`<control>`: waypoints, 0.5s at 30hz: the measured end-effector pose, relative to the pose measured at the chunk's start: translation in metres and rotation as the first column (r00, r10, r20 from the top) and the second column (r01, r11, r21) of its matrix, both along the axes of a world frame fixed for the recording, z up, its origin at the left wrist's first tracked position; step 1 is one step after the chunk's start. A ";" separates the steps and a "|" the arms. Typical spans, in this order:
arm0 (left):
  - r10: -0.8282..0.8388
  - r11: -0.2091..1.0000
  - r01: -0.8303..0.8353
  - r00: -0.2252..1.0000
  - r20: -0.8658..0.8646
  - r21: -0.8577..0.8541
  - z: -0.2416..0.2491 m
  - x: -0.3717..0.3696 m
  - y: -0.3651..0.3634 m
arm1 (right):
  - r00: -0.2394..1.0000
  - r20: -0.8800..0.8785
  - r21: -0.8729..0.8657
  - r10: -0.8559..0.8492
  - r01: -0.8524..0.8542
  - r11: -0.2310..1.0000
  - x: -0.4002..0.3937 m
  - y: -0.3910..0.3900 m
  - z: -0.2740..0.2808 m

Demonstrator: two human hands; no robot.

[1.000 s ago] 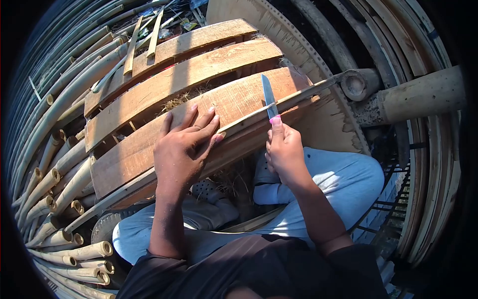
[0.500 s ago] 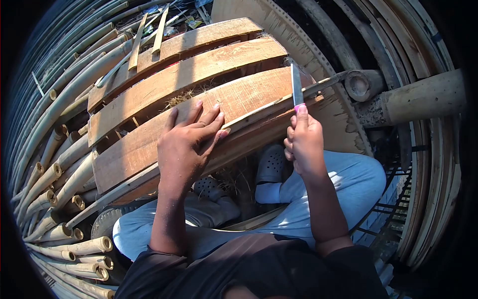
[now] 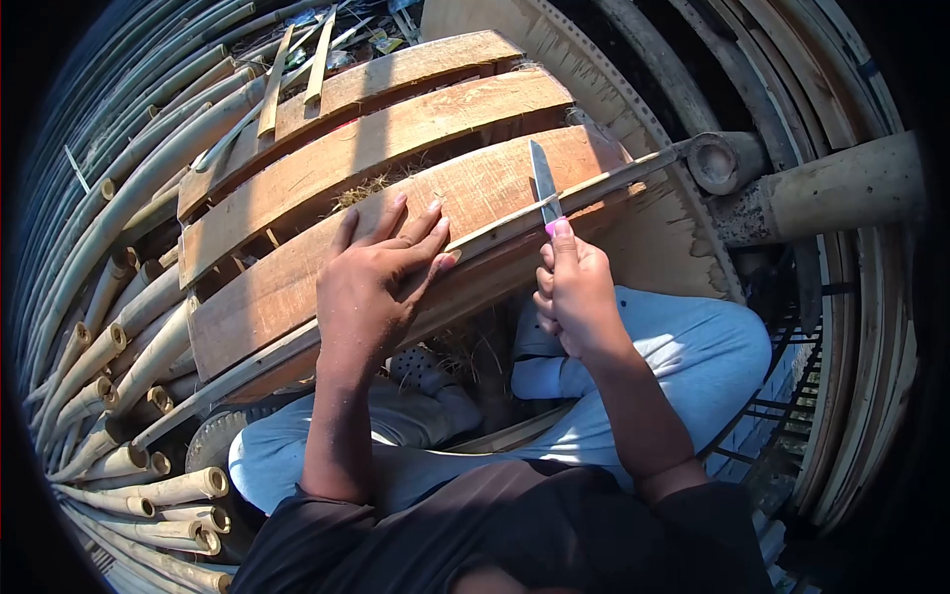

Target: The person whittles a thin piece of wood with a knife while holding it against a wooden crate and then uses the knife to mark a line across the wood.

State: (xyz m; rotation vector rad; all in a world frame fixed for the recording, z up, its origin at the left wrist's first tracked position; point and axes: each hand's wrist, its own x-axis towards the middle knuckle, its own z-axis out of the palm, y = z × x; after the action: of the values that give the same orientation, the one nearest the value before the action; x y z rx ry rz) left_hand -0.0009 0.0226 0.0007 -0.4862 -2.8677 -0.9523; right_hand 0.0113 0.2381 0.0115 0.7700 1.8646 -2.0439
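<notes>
A knife point(image 3: 543, 180) with a pink handle is in my right hand point(image 3: 577, 290), its fingers wrapped round the handle and the thumb along its top. The blade points up and away from me and crosses a long thin bamboo strip point(image 3: 498, 230) near the edge of the slatted wooden bench point(image 3: 485, 188). My left hand point(image 3: 381, 272) lies on the bench's nearest board with its fingers spread; its thumb rests beside the strip. The strip runs slantwise along the near edge of that board, from lower left to upper right.
Bamboo poles point(image 3: 158, 485) are piled at the left. Two thin strips point(image 3: 319, 59) lie across the bench's far boards. Thick bamboo point(image 3: 841, 193) and long slats point(image 3: 876, 346) stand at the right. A plywood sheet point(image 3: 683, 238) lies behind the bench. My legs point(image 3: 683, 346) are bent below it.
My right hand and the knife have moved left and slightly toward me along the strip, and the blade now tilts left. My left hand has barely shifted.
</notes>
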 end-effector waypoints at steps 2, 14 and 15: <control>0.031 1.000 -0.031 1.000 -0.006 -0.006 -0.002 -0.002 0.002 | 0.988 -0.096 -0.041 -0.118 0.115 0.993 -0.013 0.019 0.005; 0.042 0.999 -0.043 0.994 -0.099 -0.003 -0.005 -0.003 0.007 | 0.995 0.095 -0.089 0.018 -0.010 0.996 -0.008 0.013 0.012; 0.040 0.999 -0.041 0.994 -0.099 -0.002 -0.008 -0.003 0.008 | 0.999 0.034 -0.042 -0.020 0.021 0.999 -0.006 0.006 0.006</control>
State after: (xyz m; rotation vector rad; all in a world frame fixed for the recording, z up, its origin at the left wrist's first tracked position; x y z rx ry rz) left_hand -0.0034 0.0304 -0.0069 -0.4598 -2.7807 -0.8907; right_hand 0.0057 0.2439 0.0177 0.8111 1.7966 -2.0630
